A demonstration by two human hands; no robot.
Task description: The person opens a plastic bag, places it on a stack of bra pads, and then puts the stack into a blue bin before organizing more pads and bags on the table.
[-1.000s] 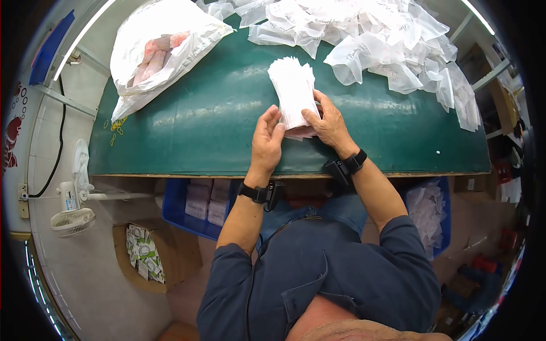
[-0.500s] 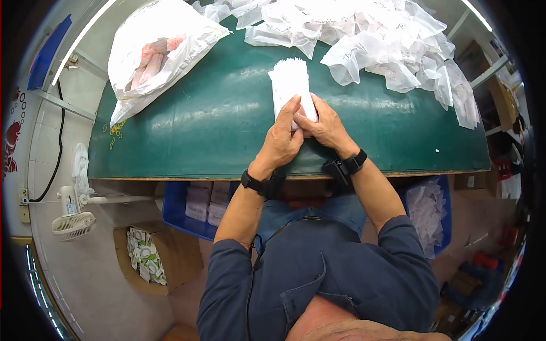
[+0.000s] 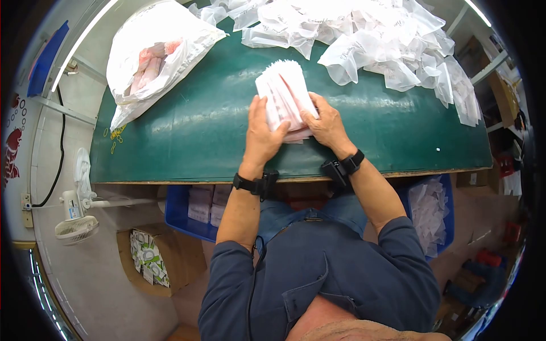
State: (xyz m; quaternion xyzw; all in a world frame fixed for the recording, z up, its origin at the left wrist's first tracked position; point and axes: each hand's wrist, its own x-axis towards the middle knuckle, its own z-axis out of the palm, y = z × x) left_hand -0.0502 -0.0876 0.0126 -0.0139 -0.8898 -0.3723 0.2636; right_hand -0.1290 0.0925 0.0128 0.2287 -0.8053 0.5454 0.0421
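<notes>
Between my two hands, over the green table (image 3: 205,136), is a stack of thin white frosted bags (image 3: 280,91) with a pinkish tint and jagged top edges. Its layers are spread apart, with gaps showing down the middle. My left hand (image 3: 263,129) is closed along the stack's left side, thumb on the front. On the right edge my right hand (image 3: 329,124) grips it, thumb also in front. The undersides of both hands' fingers are partly hidden by the stack.
A big white sack (image 3: 162,40) holding pinkish rolled bundles lies at the back left, near yellow rubber bands (image 3: 116,134). Loose printed frosted bags (image 3: 392,51) heap along the back right. Below the table edge are blue bins (image 3: 176,207), a cardboard box (image 3: 185,258) and a fan (image 3: 77,227).
The compact stack has been loosened and its layers fanned apart. My left hand has shifted left, away from the right hand, and the stack leans further left.
</notes>
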